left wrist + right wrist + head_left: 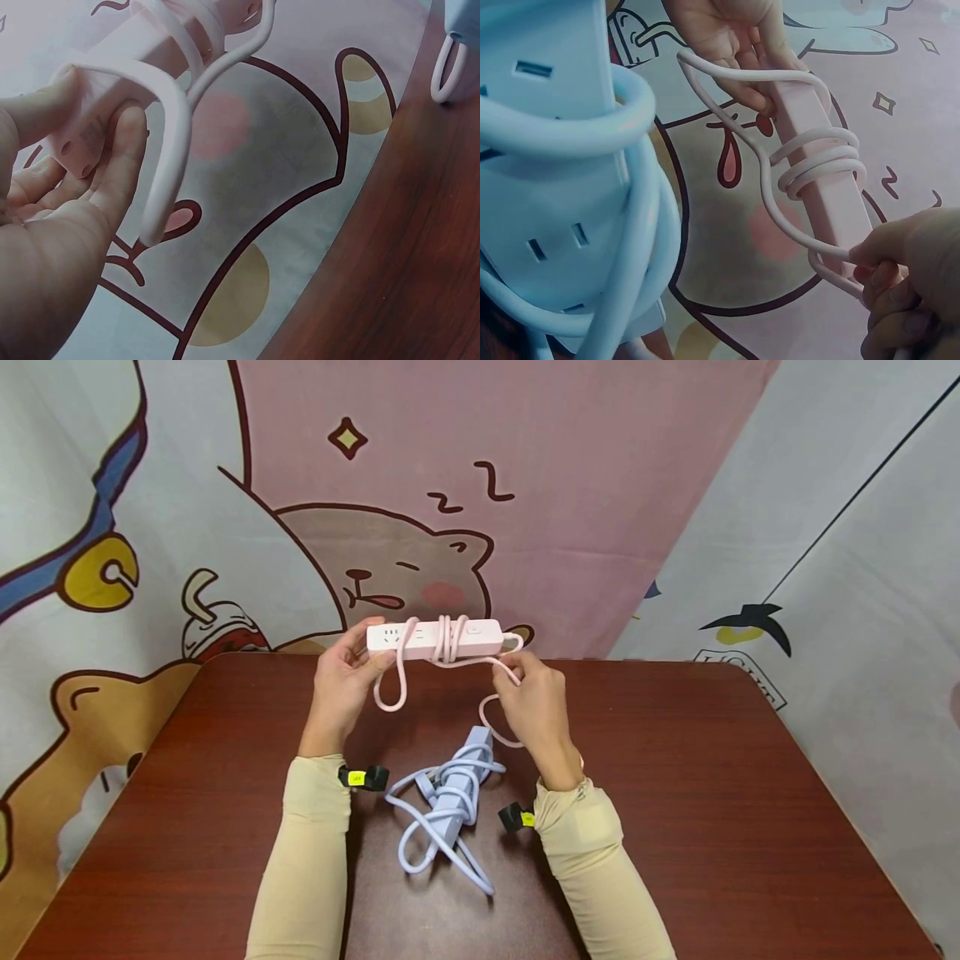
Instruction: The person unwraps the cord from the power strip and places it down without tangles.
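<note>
A pink power strip [487, 640] is held up above the far part of the table. Its pink cord [402, 681] is wound round the body in several turns, with one loop hanging near the left end. My left hand [337, 685] grips that left end between thumb and fingers, as the left wrist view also shows. At the other end, my right hand [538, 702] pinches the cord, while a further length of it hangs below the hand. Under both hands lies a blue power strip [450, 806], loosely wrapped in its own blue cord.
The brown table [712, 810] reaches out on both sides of the arms. Behind it hangs a cloth [600, 485] printed with cartoon animals. In the right wrist view the blue power strip looms large at the left, close to that camera.
</note>
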Motion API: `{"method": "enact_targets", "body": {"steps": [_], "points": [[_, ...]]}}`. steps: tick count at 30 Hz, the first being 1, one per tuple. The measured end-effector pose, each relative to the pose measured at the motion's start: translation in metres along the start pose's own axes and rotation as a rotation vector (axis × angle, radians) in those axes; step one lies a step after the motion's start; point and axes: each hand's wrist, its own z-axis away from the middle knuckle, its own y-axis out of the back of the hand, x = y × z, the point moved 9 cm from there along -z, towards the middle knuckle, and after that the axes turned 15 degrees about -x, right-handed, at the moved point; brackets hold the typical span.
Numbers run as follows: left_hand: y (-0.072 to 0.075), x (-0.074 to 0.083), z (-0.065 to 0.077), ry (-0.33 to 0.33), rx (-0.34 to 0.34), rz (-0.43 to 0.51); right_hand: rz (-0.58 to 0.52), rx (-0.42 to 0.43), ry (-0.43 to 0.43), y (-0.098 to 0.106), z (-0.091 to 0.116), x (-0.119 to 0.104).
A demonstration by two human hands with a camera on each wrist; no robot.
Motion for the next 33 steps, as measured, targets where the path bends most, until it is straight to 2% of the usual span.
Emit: {"method": "enact_targets", "body": {"steps": [5,15,23,29,33], "points": [[0.0,0.0,0.0,-0.001,0.0,0.0,0.018,-0.046,0.001,0.001,-0.001,-0.002],[0.0,-0.001,-0.001,-0.002,-0.002,-0.007,0.108,-0.141,0.112,0.013,-0.001,-0.005],[0.0,-0.001,-0.001,-0.009,0.004,-0.004,0.151,-0.265,0.067,0.022,-0.002,0.009],[0.003,-0.002,0.0,-0.017,0.025,0.02,0.11,-0.365,0.067,0.03,0.0,0.018],[0.005,-0.002,0.0,-0.017,0.031,0.003,0.043,-0.375,0.077,0.041,0.003,0.021]]}}
